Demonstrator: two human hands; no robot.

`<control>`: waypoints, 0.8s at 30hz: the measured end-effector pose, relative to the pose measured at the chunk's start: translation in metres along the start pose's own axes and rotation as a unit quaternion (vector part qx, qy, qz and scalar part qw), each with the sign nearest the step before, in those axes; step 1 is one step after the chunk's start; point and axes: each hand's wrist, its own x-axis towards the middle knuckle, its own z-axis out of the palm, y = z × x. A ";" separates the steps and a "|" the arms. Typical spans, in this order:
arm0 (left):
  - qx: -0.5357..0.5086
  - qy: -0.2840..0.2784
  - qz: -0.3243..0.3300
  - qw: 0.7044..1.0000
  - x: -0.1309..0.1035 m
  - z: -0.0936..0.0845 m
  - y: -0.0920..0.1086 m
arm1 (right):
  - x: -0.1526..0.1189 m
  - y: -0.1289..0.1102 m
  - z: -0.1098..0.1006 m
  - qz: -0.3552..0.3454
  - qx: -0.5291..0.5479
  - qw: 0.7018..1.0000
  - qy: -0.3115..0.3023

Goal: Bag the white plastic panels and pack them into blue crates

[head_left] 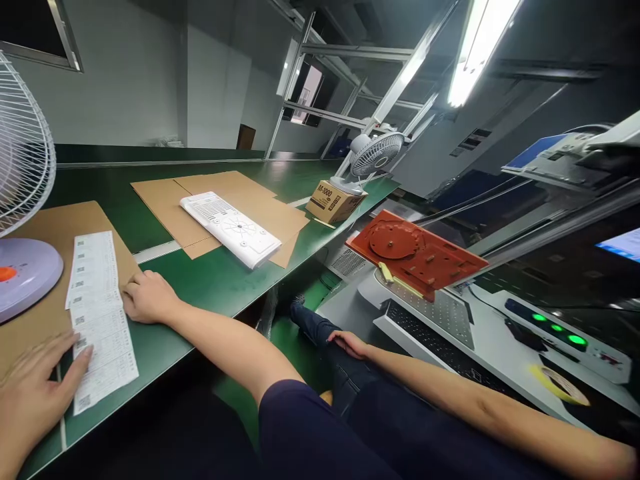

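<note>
A strip of white printed labels point(103, 333) with small square codes lies at the left, partly over brown cardboard point(25, 333) and the green bench. My left hand point(40, 393) rests on the near side, fingers and thumb stretched out, fingertips touching the strip. Along the strip's right edge, my right hand point(153, 298) is closed with bent fingers gripping it; the fingertips are partly hidden. A fan with a lilac base point(35, 273) and white wire guard stands beyond the strip, cut off by the frame.
On the green bench point(210, 287), a white panel point(235, 227) lies over flat cardboard. A small fan point(377, 153) sits above a carton point(334, 201). Another person's hand point(350, 343) rests on their leg at right. Beyond are an orange fixture point(410, 250) and yellow tape roll point(560, 385).
</note>
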 end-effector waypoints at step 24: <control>0.015 0.026 0.002 1.000 -0.002 -0.029 0.082 | -0.007 0.016 0.001 -0.052 0.073 0.996 0.024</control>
